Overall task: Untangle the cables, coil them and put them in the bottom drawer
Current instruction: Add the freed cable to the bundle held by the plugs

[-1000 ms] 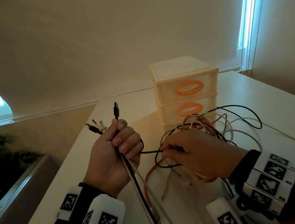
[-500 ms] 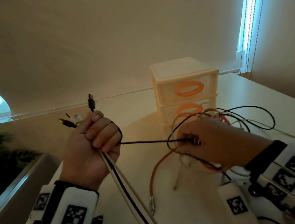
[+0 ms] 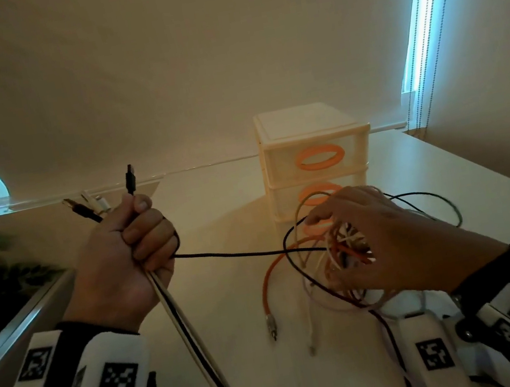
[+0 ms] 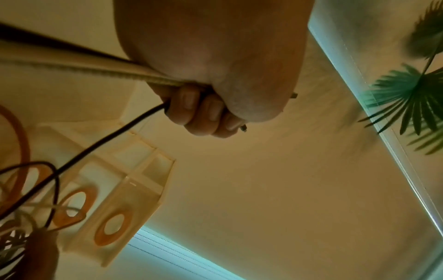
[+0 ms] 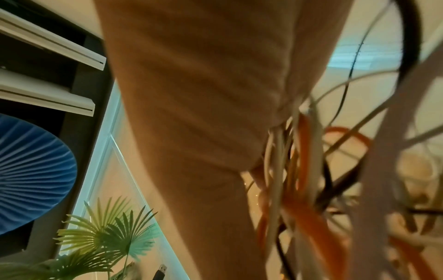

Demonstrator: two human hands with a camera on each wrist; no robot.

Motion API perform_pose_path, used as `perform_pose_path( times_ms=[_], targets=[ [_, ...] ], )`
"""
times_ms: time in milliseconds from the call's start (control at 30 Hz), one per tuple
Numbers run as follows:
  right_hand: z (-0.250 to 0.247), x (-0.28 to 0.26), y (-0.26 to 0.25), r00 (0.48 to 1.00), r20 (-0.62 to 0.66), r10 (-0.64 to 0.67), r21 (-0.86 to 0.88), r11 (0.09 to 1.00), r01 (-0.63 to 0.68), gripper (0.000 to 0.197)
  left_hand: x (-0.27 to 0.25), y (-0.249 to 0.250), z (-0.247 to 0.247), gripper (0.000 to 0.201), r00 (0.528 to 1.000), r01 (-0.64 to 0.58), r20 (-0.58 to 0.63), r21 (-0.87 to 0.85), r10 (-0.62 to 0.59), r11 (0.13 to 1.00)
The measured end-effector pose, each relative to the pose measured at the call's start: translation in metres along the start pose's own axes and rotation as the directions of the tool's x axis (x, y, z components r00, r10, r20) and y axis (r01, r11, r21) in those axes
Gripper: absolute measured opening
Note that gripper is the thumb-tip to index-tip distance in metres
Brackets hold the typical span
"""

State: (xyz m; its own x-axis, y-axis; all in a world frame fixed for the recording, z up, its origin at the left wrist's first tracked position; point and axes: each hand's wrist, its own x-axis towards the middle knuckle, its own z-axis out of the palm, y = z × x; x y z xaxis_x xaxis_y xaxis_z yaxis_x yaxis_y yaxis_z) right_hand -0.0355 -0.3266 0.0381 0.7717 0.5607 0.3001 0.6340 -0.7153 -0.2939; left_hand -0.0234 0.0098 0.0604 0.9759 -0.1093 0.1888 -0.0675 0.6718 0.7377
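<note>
- While clamping several plug ends in a fist, left hand [image 3: 122, 252] raised off the white table [image 3: 239, 348] near its left edge, thin black cable [image 3: 240, 256] drawn taut.
- Right hand [image 3: 386, 239], fingers curled into tangled orange, white and black cables [image 3: 341, 253], in front of cream three-drawer plastic unit [image 3: 315, 156] by the far edge.
- Untangling under way; bottom drawer shut.
- Next: probably freeing the black loop.

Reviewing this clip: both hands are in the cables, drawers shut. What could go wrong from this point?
1. The black cable runs taut from the left hand into the tangle that the right hand holds; more pull may tighten the knot.
2. The tangle lies close in front of the drawer unit; a tug could drag loops against it.
</note>
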Motion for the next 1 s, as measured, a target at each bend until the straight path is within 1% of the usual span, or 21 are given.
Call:
perform_pose_path(
  times_ms=[33,100,133,167,200,233,300,433,500,567,633,700,800,867,933,1000],
  targets=[
    [-0.002,-0.004,0.001,1.0,0.011,0.02,-0.007,1.0,-0.02,0.084,0.001,-0.001,0.0,0.038,1.0,0.004,-0.03,0.025,-0.003,1.0],
    [-0.005,-0.01,0.007,0.999,0.005,0.049,-0.019,0.999,-0.048,0.094,0.001,-0.008,0.003,0.036,0.996,0.07,-0.065,0.107,-0.063,0.992],
    [-0.005,-0.012,0.009,0.998,-0.004,0.057,-0.026,0.998,-0.058,0.095,0.0,-0.015,0.007,0.035,0.992,0.113,-0.075,0.185,-0.101,0.976],
    [-0.006,-0.013,0.012,0.998,-0.007,0.065,-0.028,0.997,-0.066,0.095,-0.002,-0.024,0.012,0.034,0.989,0.139,-0.086,0.3,-0.118,0.944],
    [-0.006,-0.013,0.013,0.998,-0.006,0.069,-0.024,0.997,-0.069,0.094,-0.005,-0.033,0.017,0.034,0.99,0.139,-0.092,0.439,-0.109,0.888],
    [-0.006,-0.013,0.013,0.997,-0.004,0.072,-0.017,0.997,-0.072,0.092,-0.008,-0.043,0.024,0.034,0.992,0.124,-0.086,0.57,-0.091,0.812],
    [-0.005,-0.012,0.01,0.997,0.005,0.078,0.001,0.997,-0.078,0.088,-0.014,-0.062,0.035,0.036,0.995,0.098,-0.064,0.739,-0.075,0.666],
    [0.002,-0.007,0.008,0.997,-0.005,0.071,0.05,0.996,-0.071,0.086,-0.017,-0.092,0.046,0.038,0.994,0.056,-0.013,0.905,-0.106,0.421],
    [0.005,-0.007,0.01,0.997,-0.03,0.07,0.077,0.995,-0.067,0.088,-0.017,-0.101,0.049,0.037,0.995,0.016,0.018,0.942,-0.099,0.334],
    [0.007,-0.006,0.012,0.997,-0.049,0.062,0.092,0.994,-0.058,0.088,-0.018,-0.108,0.051,0.039,0.994,-0.053,0.077,0.964,-0.083,0.261],
    [0.009,-0.006,0.013,0.996,-0.06,0.06,0.099,0.994,-0.054,0.088,-0.019,-0.112,0.054,0.042,0.985,-0.121,0.146,0.965,-0.094,0.231],
    [0.01,-0.007,0.014,0.997,-0.063,0.053,0.099,0.994,-0.047,0.085,-0.019,-0.114,0.055,0.037,0.979,-0.158,0.182,0.963,-0.097,0.219],
    [0.006,-0.009,0.014,0.998,-0.047,0.034,0.045,0.998,-0.032,0.074,-0.016,-0.113,0.052,0.033,0.985,-0.153,0.167,0.958,-0.037,0.241],
    [0.002,-0.011,0.013,0.999,-0.033,0.022,-0.044,0.999,-0.024,0.067,-0.015,-0.113,0.05,0.03,0.987,-0.16,0.163,0.962,0.007,0.22],
    [-0.001,-0.012,0.011,0.999,-0.047,0.018,-0.127,0.992,-0.024,0.051,-0.016,-0.111,0.05,0.029,0.988,-0.152,0.146,0.966,0.047,0.209],
    [-0.007,-0.016,0.013,0.996,-0.08,0.041,-0.153,0.987,-0.053,0.037,-0.014,-0.107,0.049,0.031,0.994,-0.094,0.075,0.967,0.085,0.238]
  ],
)
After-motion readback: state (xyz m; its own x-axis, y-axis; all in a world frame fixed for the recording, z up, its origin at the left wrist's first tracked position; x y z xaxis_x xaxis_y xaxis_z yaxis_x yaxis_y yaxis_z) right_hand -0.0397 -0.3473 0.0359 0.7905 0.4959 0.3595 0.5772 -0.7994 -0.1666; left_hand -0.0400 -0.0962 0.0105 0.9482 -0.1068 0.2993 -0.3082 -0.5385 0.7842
